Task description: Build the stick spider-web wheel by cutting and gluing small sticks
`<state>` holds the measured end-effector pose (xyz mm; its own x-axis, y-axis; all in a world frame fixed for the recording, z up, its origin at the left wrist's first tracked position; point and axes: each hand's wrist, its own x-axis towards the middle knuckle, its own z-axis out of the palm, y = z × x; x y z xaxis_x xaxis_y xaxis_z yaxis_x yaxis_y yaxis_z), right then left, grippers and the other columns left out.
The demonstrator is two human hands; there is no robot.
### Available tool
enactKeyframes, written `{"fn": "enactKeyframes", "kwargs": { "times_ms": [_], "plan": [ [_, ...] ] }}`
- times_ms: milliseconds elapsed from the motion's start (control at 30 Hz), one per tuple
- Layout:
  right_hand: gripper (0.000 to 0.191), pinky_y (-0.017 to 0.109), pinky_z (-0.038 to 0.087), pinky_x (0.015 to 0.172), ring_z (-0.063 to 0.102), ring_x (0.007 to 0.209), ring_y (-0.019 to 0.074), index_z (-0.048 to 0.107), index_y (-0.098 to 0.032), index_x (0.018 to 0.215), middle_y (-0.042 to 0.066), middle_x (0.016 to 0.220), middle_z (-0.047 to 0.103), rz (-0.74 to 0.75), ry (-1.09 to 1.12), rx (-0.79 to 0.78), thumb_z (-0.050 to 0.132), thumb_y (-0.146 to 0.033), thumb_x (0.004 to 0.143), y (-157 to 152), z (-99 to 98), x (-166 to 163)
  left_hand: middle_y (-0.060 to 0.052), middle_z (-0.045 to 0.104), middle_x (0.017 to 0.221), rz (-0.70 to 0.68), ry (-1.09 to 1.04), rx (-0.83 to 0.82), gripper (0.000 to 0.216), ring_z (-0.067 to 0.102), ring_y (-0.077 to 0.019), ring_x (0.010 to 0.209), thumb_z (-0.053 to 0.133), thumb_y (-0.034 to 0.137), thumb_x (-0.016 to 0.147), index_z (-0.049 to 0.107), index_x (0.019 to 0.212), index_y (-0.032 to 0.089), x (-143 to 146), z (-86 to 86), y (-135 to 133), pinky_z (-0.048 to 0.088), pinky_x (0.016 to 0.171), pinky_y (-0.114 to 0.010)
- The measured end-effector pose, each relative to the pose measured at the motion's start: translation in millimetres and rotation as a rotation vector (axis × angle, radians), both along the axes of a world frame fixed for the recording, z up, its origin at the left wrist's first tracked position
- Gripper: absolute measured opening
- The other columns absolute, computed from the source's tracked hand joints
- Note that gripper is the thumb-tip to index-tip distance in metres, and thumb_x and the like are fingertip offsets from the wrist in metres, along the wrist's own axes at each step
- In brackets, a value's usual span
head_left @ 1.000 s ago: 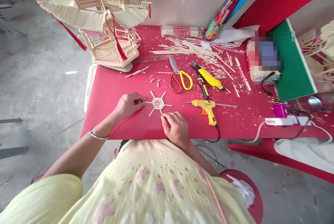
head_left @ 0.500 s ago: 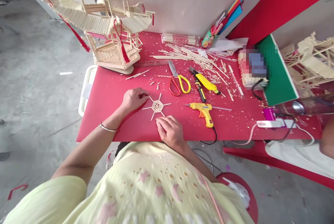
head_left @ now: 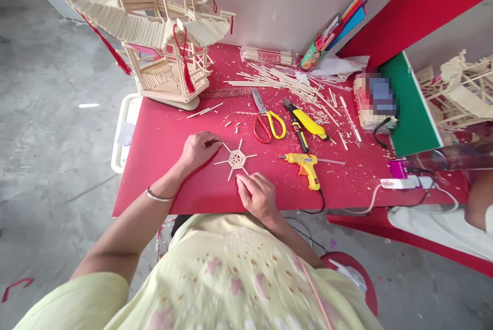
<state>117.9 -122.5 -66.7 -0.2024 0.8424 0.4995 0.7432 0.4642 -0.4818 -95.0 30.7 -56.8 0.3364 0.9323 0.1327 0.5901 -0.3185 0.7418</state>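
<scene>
A small hexagonal stick wheel (head_left: 236, 158), made of thin pale wooden sticks with spokes poking out, lies on the red table in front of me. With its fingers pinched together, my left hand (head_left: 200, 149) grips the tip of the upper-left spoke. My right hand (head_left: 259, 194) rests at the lower right, thumb and fingers closed at the end of the lower-right spoke. Right of the wheel lies a yellow glue gun (head_left: 304, 167) with a glue stick in its back. Scissors (head_left: 267, 118) with one red and one yellow handle lie beyond the wheel.
A stick pagoda model (head_left: 169, 71) with red tassels stands back left. Yellow-handled cutter (head_left: 308, 123), pliers (head_left: 298, 132) and loose sticks (head_left: 285, 81) lie behind the glue gun. A power strip (head_left: 408, 182) with cables sits right, near another person's arm (head_left: 479, 201).
The view has shifted a little, so most table things appear slightly farther right. Both hands keep their places at the stick wheel.
</scene>
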Motion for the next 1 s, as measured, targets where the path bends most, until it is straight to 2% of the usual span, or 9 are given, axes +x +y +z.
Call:
{"fn": "enactKeyframes", "kwargs": {
  "times_ms": [200,333,433,600,700,800,900,1000],
  "plan": [
    [0.025,0.036,0.053,0.079,0.066,0.081,0.0199,0.066,-0.021,0.121,0.006,0.091,0.075,0.019,0.008,-0.007,0.063,-0.017,0.096,0,-3.0,1,-0.004,0.076,0.087,0.034,-0.08,0.0,0.023,0.064,-0.016,0.073,0.066,0.036,0.089,0.08,0.088,0.019,-1,-0.9,-1,0.047,0.07,-0.028],
    [0.023,0.036,0.052,0.076,0.065,0.079,0.0198,0.066,-0.021,0.12,0.005,0.088,0.074,0.029,0.022,0.013,0.061,-0.018,0.097,0,-2.2,1,-0.003,0.072,0.079,0.132,-0.113,0.005,0.02,0.059,-0.0142,0.066,0.072,0.037,0.084,0.078,0.084,0.018,-1,-5.8,2,0.046,0.064,-0.028],
    [0.022,0.035,0.051,0.075,0.064,0.078,0.0196,0.066,-0.02,0.118,0.005,0.087,0.074,0.043,0.034,0.041,0.062,-0.018,0.097,1,-0.4,2,-0.004,0.072,0.081,0.174,-0.091,0.068,0.019,0.057,-0.0138,0.065,0.07,0.035,0.085,0.078,0.084,0.018,4,-5.4,11,0.046,0.064,-0.028],
    [0.019,0.034,0.051,0.075,0.063,0.076,0.0183,0.068,-0.02,0.116,0.004,0.085,0.074,0.039,0.053,0.054,0.06,-0.019,0.098,0,0.0,4,-0.007,0.073,0.09,0.079,0.109,0.236,0.021,0.061,-0.017,0.071,0.063,0.033,0.089,0.079,0.088,0.019,26,11.3,39,0.046,0.068,-0.031],
    [0.018,0.034,0.051,0.074,0.064,0.075,0.0181,0.069,-0.021,0.115,0.004,0.084,0.075,0.031,0.069,0.044,0.059,-0.02,0.099,-1,-0.7,5,-0.011,0.072,0.094,0.023,0.356,0.259,0.023,0.065,-0.0236,0.082,0.062,0.035,0.089,0.078,0.087,0.018,40,19.7,53,0.042,0.066,-0.033],
    [0.019,0.034,0.052,0.074,0.064,0.076,0.0184,0.069,-0.021,0.114,0.005,0.084,0.075,0.018,0.086,0.025,0.059,-0.02,0.099,-1,0.0,6,-0.016,0.07,0.096,0.001,0.525,0.227,0.025,0.065,-0.0275,0.083,0.057,0.032,0.092,0.075,0.087,0.015,50,19.7,61,0.038,0.064,-0.034],
    [0.019,0.034,0.052,0.075,0.065,0.076,0.0182,0.07,-0.022,0.115,0.004,0.085,0.075,0.011,0.091,0.002,0.058,-0.021,0.1,0,2.0,5,-0.019,0.069,0.097,-0.004,0.55,0.192,0.024,0.064,-0.0283,0.084,0.054,0.028,0.093,0.072,0.088,0.013,52,14.1,60,0.038,0.065,-0.035],
    [0.019,0.034,0.052,0.075,0.065,0.076,0.0181,0.07,-0.022,0.115,0.004,0.085,0.076,0.015,0.081,-0.007,0.057,-0.021,0.1,2,3.7,4,-0.018,0.07,0.1,0.005,0.406,0.18,0.018,0.064,-0.0265,0.086,0.055,0.025,0.091,0.07,0.089,0.014,46,11.8,52,0.042,0.072,-0.035]
  ]
}}
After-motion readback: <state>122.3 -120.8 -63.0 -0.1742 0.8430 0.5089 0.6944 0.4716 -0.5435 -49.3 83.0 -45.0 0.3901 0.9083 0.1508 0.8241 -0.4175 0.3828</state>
